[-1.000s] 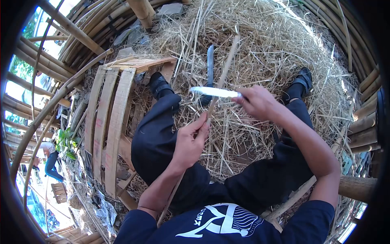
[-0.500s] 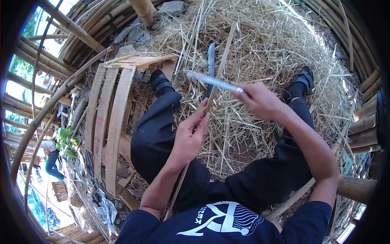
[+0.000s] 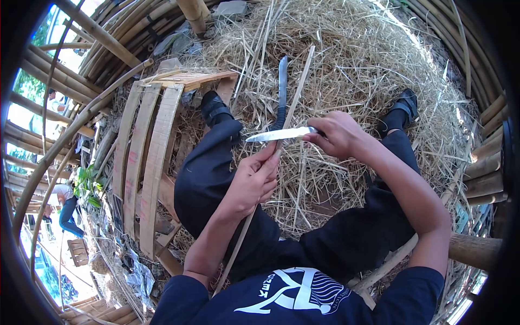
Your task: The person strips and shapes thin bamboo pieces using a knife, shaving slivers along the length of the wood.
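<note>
My left hand point(image 3: 253, 181) is closed around a long, thin bamboo strip point(image 3: 299, 89), which slants from beside my torso up over the shavings. In my right hand point(image 3: 338, 135) is the handle of a knife point(image 3: 279, 135); its bright blade points left and crosses the strip just above my left fingertips. Behind the strip, a second, larger blade with a dark wrapped handle point(image 3: 282, 86) lies on the shavings, its lower end close to the knife. My right fingers hide most of the knife's handle.
Pale shavings point(image 3: 357, 65) cover the ground between my feet. A slatted wooden crate point(image 3: 157, 162) stands left of my leg. Bamboo poles point(image 3: 97, 35) surround the area, and a thick pole point(image 3: 476, 251) is at the right. Another person point(image 3: 67, 208) is at the far left.
The knife has swung from a slant to nearly level and moved down to just above my left fingers. The strip's upper end has dropped slightly since half a second ago.
</note>
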Motion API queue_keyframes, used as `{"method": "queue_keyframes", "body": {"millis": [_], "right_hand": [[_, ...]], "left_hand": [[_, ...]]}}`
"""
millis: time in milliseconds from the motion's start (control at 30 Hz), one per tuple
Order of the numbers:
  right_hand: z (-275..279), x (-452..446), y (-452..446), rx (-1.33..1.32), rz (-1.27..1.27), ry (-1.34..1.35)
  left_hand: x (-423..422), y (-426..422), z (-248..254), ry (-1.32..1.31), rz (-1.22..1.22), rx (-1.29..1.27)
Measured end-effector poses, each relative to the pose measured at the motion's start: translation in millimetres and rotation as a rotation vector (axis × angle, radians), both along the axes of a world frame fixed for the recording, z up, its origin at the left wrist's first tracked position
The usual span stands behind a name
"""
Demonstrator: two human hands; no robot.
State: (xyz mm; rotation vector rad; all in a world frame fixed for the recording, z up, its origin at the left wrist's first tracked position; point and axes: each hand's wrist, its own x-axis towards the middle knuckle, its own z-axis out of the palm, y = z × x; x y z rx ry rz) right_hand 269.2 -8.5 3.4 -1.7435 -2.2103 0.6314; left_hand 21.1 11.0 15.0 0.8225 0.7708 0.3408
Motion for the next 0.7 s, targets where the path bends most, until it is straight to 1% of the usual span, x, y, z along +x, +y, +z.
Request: {"method": "queue_keyframes", "body": {"millis": [67,133,200,233,300,333,367,400,467,533,600,667,700], "right_hand": [[-13,18,15,0.005,-0.197,-0.021],[-4,58,23,-0.038,-0.483,-0.032],[-6,87,16,0.094,-0.467,-0.191],[-8,94,16,0.100,-0.469,-0.196],[-18,109,14,0.042,-0.695,-0.134],[-30,146,11,0.177,-0.819,-0.160],[-23,168,5,0.152,-1.003,-0.137],[-16,191,-2,0.131,-1.187,-0.102],[-6,181,-19,0.223,-1.192,-0.071],[-16,162,-19,0.303,-1.025,-0.019],[3,121,-19,0.153,-0.817,0.221],[12,87,-16,0.088,-0.623,0.298],[18,68,-15,0.025,-0.541,0.269]], "left_hand": [[-4,-1,6,-0.013,0.006,0.018],[-9,-1,10,-0.021,-0.002,0.056],[-16,-5,8,-0.026,-0.078,-0.007],[-16,-6,9,-0.033,-0.080,-0.002],[-15,-9,12,-0.016,-0.138,0.033],[-15,-7,16,-0.005,-0.173,0.064],[-23,-11,22,0.014,-0.165,0.020],[-29,-7,21,0.019,-0.175,0.039],[-33,-5,13,-0.017,-0.078,0.042],[-21,-5,15,0.001,-0.074,0.076],[-14,-3,15,0.002,-0.087,0.126],[-14,-5,11,0.016,-0.075,0.142],[-14,-5,6,0.024,-0.083,0.176]]}}
